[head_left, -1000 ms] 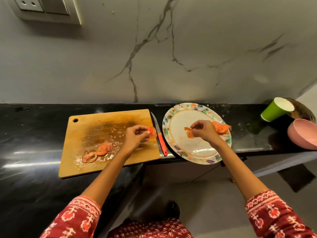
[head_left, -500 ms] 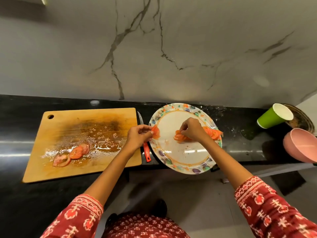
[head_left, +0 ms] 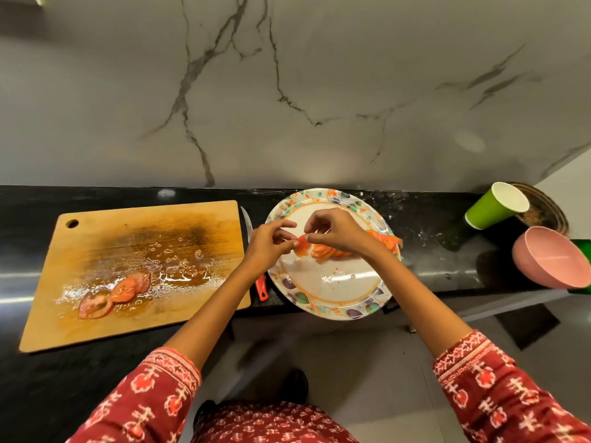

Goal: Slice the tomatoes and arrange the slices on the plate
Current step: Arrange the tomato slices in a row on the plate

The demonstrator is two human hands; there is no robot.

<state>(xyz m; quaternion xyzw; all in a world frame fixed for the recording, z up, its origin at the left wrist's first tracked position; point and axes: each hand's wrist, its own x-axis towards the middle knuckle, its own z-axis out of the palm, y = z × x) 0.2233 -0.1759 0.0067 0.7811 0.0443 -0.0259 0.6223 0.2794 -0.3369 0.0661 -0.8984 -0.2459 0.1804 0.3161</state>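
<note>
Nearest the camera: two red patterned sleeves, forearms reaching forward over the black desk (head_left: 96,372).

Both hands meet over the plate (head_left: 332,302), a round one with a coloured leaf-pattern rim, sitting at the front edge of the desk. Left hand (head_left: 267,244): fingers curled, tips on the left edge of a tomato slice (head_left: 303,249). Right hand (head_left: 335,230): thumb and forefinger pinching the same slice from above. Whether the slice already rests on the plate or is just above it cannot be told from this angle. Touching it on the right, a row of slices (head_left: 355,251) lies overlapped across the plate toward its right rim, partly hidden by the right hand.

Left of the plate: knife (head_left: 254,251) with red handle, flat on the desk between plate and cutting board (head_left: 134,251). Board is wooden, wet with juice and seeds; three more tomato slices (head_left: 115,292) lie on its near-left part, well apart from the plate.

Far right: pink bowl (head_left: 550,257), tilted; behind it a green paper cup (head_left: 495,206), leaning. Marble-veined wall behind.
</note>
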